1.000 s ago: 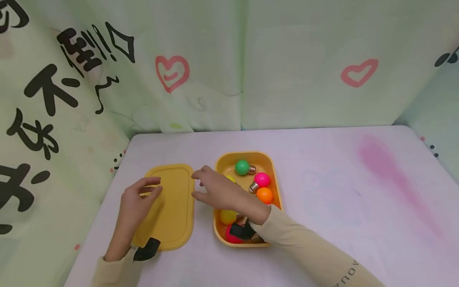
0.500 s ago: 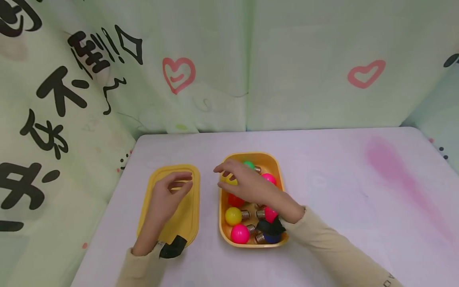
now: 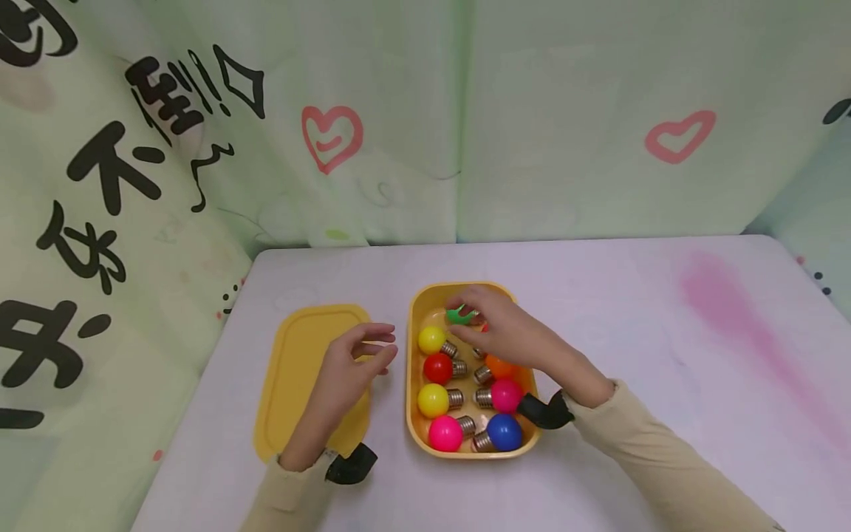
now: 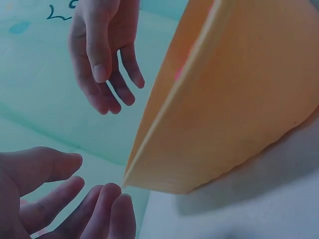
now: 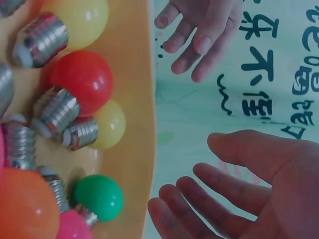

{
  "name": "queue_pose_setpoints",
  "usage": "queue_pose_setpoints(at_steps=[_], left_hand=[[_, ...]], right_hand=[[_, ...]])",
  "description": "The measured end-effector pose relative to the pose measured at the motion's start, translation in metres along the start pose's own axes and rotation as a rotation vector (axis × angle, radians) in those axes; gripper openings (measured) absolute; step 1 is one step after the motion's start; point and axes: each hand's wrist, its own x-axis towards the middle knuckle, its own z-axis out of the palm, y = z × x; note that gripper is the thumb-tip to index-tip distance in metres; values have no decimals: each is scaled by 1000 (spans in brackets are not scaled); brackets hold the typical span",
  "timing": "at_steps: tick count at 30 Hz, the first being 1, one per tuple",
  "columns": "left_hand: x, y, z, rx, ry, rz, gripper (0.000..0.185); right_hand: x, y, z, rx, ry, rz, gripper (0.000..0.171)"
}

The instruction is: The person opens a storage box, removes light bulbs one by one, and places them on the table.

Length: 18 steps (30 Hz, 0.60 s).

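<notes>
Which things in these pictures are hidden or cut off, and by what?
- Green bulb: in the head view, mostly hidden under the right hand.
- Orange bulb: head view, partly hidden by the same hand; right wrist view, cut off by the edge.
- Lid: head view, the left hand hides part of it.
- Tray: left wrist view shows only its outer wall, not the contents.

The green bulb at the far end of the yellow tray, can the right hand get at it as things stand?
Probably yes. The right hand hovers open right over the green bulb in the uncovered yellow tray; nothing lies between them.
</notes>
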Motion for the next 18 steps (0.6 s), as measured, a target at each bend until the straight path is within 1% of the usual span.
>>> queue_pose_setpoints(at_steps=[2,5,11,18], left_hand=[[2,-1,4,-2,-7,-1,35],[5,-3,10,-9,-22,-3,38],[6,-6,18,-15,-30,-50,39],[8,-9,22,-32,-58,-62,44]], right_hand=[[0,4,-1,-3,6,21,36],[1,11,-1,-6,17,26,37],[7,22,1,12,16,33,37],[15,26,0,-15,-7,108,42]])
